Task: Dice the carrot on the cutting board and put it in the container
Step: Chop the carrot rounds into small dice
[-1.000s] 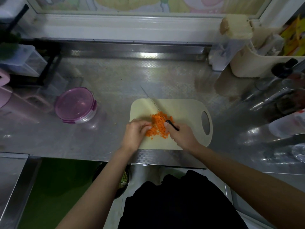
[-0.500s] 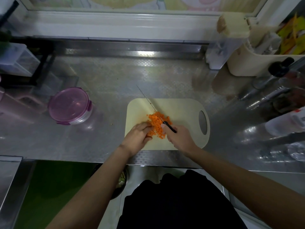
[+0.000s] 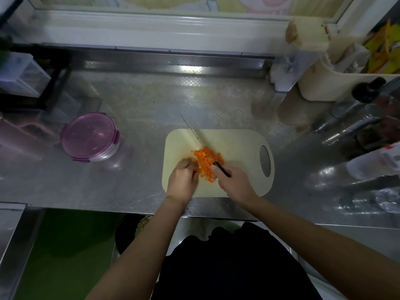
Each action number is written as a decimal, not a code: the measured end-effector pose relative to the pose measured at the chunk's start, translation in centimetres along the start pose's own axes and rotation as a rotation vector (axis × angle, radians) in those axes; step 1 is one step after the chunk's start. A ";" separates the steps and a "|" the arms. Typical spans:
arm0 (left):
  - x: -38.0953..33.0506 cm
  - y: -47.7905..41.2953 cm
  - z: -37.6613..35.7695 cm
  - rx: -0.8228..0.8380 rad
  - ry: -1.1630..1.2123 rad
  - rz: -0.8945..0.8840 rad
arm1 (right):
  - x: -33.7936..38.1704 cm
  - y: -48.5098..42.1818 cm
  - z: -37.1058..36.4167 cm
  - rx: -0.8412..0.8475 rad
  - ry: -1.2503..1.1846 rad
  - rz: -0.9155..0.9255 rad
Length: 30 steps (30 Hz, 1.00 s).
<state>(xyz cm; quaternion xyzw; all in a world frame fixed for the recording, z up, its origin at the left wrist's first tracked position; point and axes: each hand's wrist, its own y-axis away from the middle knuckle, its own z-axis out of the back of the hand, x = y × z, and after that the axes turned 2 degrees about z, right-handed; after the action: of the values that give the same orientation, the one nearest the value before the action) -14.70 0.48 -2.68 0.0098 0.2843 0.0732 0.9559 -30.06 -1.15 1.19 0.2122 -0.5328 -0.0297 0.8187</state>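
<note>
A heap of diced orange carrot [image 3: 205, 162] lies on the cream cutting board [image 3: 238, 146] in the middle of the steel counter. My right hand [image 3: 234, 182] grips the black handle of a knife [image 3: 195, 136], whose thin blade runs up-left through the heap and past it. My left hand [image 3: 183, 179] rests on the board at the heap's left edge, its curled fingers touching the carrot pieces. The round container with a purple clip lid [image 3: 91, 136] stands shut on the counter, well to the left of the board.
Bottles [image 3: 368, 126] and a clear jar lie and stand at the right. A cream utensil holder [image 3: 320, 83] is at the back right, a clear plastic box [image 3: 19, 72] at the back left. The counter's front edge [image 3: 108, 210] runs just below the board.
My left hand has pressed closer into the carrot heap. The knife stays in the heap at nearly the same angle. The camera view has shifted slightly.
</note>
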 end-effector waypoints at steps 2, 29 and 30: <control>0.1 0.1 -0.1 0.007 0.006 0.011 | -0.1 0.1 -0.1 -0.001 -0.009 -0.011; 0.2 0.7 0.0 -0.062 0.050 0.149 | -0.9 0.6 -2.2 0.149 0.319 0.030; 0.1 0.7 0.0 -0.061 0.053 0.153 | -0.9 0.4 -2.3 0.151 0.343 0.027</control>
<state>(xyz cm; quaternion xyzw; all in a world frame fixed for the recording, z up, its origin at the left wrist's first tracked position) -14.71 1.17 -2.69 0.0004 0.3054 0.1550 0.9395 -28.52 0.18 -0.17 0.2677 -0.3889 0.0579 0.8796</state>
